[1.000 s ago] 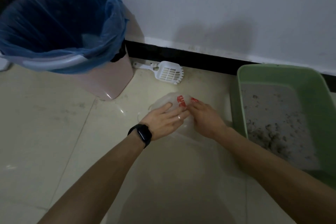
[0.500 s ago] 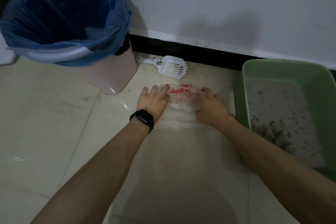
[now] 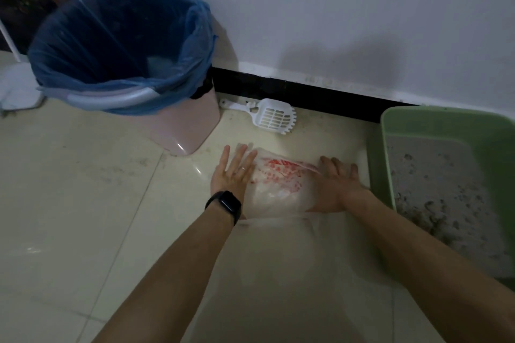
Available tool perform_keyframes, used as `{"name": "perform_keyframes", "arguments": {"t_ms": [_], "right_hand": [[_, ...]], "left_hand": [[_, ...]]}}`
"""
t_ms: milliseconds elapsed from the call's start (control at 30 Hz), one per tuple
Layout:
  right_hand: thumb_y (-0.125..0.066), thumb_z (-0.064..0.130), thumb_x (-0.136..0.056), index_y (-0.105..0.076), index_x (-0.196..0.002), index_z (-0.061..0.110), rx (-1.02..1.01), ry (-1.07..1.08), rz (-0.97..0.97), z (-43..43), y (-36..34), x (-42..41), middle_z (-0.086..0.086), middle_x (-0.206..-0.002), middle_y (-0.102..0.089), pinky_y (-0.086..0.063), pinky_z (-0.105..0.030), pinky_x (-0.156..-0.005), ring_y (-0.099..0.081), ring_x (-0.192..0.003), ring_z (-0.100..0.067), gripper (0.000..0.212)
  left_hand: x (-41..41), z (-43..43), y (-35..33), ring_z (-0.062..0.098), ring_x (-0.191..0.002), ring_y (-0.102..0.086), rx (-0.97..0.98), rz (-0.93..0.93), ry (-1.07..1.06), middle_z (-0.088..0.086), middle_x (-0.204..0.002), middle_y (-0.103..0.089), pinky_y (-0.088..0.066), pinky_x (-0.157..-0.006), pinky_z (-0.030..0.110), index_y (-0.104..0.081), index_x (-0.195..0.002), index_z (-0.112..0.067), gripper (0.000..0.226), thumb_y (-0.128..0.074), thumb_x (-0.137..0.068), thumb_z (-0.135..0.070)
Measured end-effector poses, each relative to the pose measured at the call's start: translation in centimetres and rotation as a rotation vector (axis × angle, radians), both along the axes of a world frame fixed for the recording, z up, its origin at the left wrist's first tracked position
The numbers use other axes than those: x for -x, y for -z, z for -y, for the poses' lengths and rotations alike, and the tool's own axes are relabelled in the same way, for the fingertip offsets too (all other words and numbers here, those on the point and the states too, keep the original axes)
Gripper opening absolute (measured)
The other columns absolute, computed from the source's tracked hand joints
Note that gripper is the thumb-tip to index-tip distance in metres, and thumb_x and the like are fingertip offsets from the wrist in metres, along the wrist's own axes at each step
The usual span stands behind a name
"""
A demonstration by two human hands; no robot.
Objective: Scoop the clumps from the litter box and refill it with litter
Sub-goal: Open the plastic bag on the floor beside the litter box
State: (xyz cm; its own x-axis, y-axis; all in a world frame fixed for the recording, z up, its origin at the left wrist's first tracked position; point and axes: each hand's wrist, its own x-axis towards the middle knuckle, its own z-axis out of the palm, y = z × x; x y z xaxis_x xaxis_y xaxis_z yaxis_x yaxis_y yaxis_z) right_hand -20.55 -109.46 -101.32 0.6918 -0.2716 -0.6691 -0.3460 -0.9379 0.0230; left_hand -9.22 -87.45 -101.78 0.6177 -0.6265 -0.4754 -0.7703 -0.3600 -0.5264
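Note:
A thin clear plastic bag with red print (image 3: 281, 178) lies flat on the tiled floor. My left hand (image 3: 232, 172), with a black watch on the wrist, presses its left edge with straight spread fingers. My right hand (image 3: 335, 184) lies flat on its right edge. A white slotted litter scoop (image 3: 271, 117) rests on the floor by the skirting, just beyond the bag. The green litter box (image 3: 390, 153) stands at the right, holding grey litter with dark clumps (image 3: 437, 220).
A pink bin (image 3: 186, 128) lined with a blue bag (image 3: 117, 44) stands at the back left against the white wall. Black skirting (image 3: 306, 92) runs behind the scoop. A white object (image 3: 16, 89) sits at the far left edge.
My hands have moved apart from the bag's middle to its two sides, spreading it flat. The view has shifted slightly.

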Motion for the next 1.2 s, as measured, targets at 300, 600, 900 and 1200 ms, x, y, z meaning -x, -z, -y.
{"name": "perform_keyframes", "arguments": {"t_ms": [300, 600, 900, 1200], "right_hand": [[-0.063, 0.062, -0.068, -0.015, -0.153, 0.031, 0.016, -0.2, 0.512, -2.4, -2.7, 0.0, -0.007, -0.161, 0.02, 0.001, -0.055, -0.119, 0.016, -0.148, -0.029, 0.102], [-0.062, 0.045, -0.076, -0.055, -0.135, 0.026, -0.11, -0.298, 0.881, -4.6, -3.8, 0.0, -0.014, -0.16, -0.019, -0.021, -0.054, -0.116, -0.012, -0.149, -0.031, 0.063], [-0.054, 0.015, -0.089, -0.055, -0.134, 0.019, -0.131, -0.193, 0.658, -5.3, -0.1, -1.3, -0.005, -0.139, -0.055, -0.038, -0.043, -0.104, -0.046, -0.129, -0.03, 0.045], [-0.065, 0.058, -0.068, -0.006, -0.153, 0.03, -0.095, -0.116, 0.077, -3.0, -0.3, -2.5, 0.005, -0.161, -0.013, -0.043, -0.042, -0.103, -0.043, -0.133, -0.026, 0.107]], "left_hand": [[0.1, 1.2, -1.4, 0.034, -0.142, 0.032, 0.075, -0.059, -0.034, 0.016, -0.155, 0.031, 0.018, -0.108, 0.066, -0.007, -0.155, -0.008, 0.089, -0.037, -0.088, -0.058], [0.5, 1.6, -2.0, 0.04, -0.142, 0.029, -0.071, -0.073, -0.097, 0.019, -0.157, 0.026, 0.013, -0.107, 0.071, -0.017, -0.155, -0.015, 0.076, -0.039, -0.092, -0.051], [1.1, 1.4, -2.3, 0.037, -0.147, -0.007, 0.361, -0.338, -0.172, 0.009, -0.16, -0.019, -0.007, -0.118, 0.055, -0.021, -0.15, -0.015, 0.07, -0.044, -0.088, -0.038], [-0.1, 1.4, -0.9, 0.032, -0.126, -0.047, 0.402, -0.255, -0.224, 0.004, -0.138, -0.053, 0.002, -0.116, 0.059, -0.025, -0.149, -0.032, 0.048, -0.027, -0.102, -0.043]]}}
